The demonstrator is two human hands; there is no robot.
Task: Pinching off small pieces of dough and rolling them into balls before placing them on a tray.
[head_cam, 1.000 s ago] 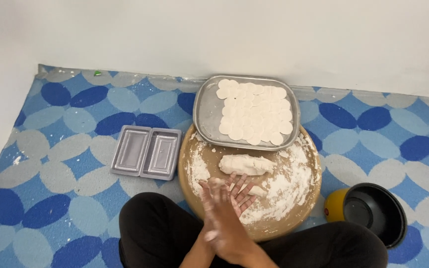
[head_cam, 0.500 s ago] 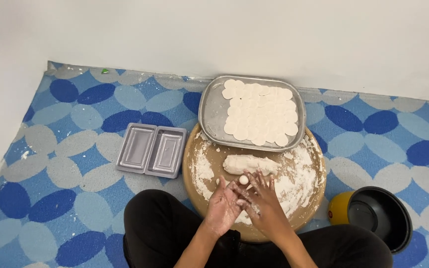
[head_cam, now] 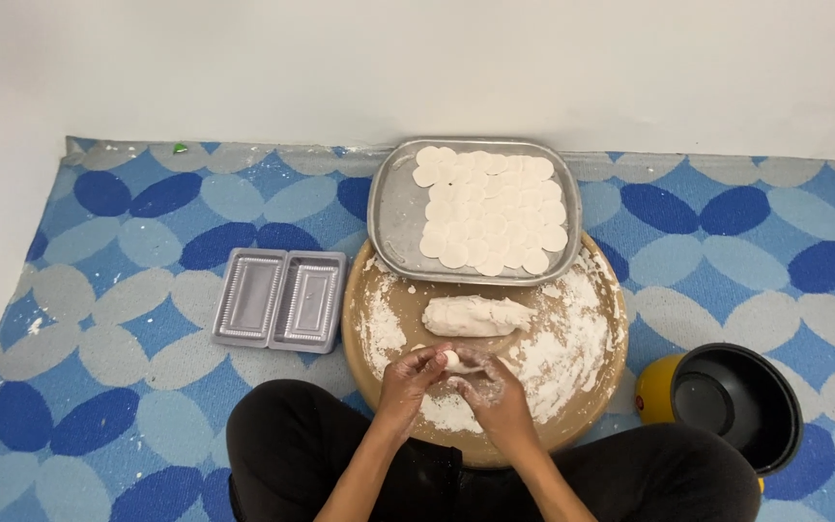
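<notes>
I sit cross-legged behind a round wooden board (head_cam: 572, 411) dusted with flour. My left hand (head_cam: 410, 379) and my right hand (head_cam: 496, 394) meet over its near half, and both pinch a small dough ball (head_cam: 451, 360) between their fingertips. A log of dough (head_cam: 475, 315) lies on the board just beyond my hands. Behind it, a metal tray (head_cam: 393, 208) rests on the board's far edge, holding several flat round dough discs (head_cam: 490, 208) laid in overlapping rows.
A grey two-compartment plastic mould (head_cam: 280, 299) lies on the blue patterned mat (head_cam: 128, 251) left of the board. A black bowl (head_cam: 734, 406) sits on a yellow container (head_cam: 651, 398) at the right. A white wall runs along the back.
My hands were pressed together palm to palm one second ago. They have since come apart, moved onto the board, and now hold a small dough ball between the fingertips.
</notes>
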